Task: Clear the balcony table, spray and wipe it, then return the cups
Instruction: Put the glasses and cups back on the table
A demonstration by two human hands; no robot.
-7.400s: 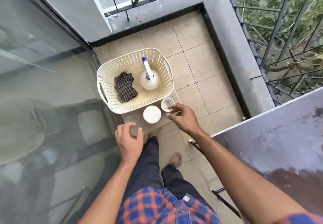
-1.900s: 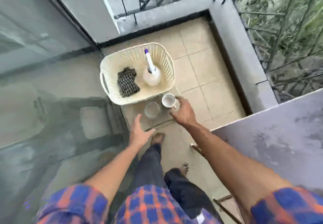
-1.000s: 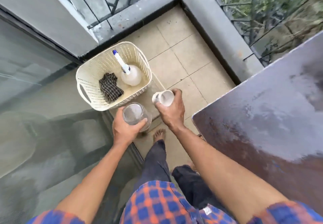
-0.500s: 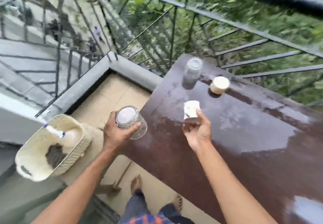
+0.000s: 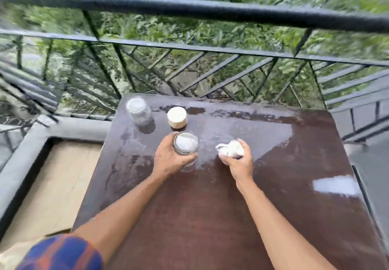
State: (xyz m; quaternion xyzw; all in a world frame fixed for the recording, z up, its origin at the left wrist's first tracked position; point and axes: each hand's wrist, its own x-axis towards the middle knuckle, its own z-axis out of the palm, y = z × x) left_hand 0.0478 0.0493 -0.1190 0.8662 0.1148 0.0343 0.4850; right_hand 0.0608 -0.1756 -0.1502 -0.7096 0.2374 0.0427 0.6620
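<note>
The dark brown balcony table (image 5: 210,217) looks wet and glossy. My left hand (image 5: 168,160) grips a clear glass (image 5: 186,144), held upright low over the table's middle; whether its base touches the top I cannot tell. My right hand (image 5: 239,162) holds a small white cup (image 5: 230,148) just right of the glass, tilted on its side. At the far left corner stand another clear glass (image 5: 137,110) and a cream cup (image 5: 177,117), side by side and apart.
A black metal railing (image 5: 189,9) runs right behind the table, with green foliage beyond. A grey ledge (image 5: 27,154) and beige tiled floor (image 5: 48,189) lie to the left. The table's right edge nears another grey surface (image 5: 370,164).
I lifted the glass and the white cup from the floor by the basket and turned to the table. Both hands have moved over its middle, and the basket has left the view.
</note>
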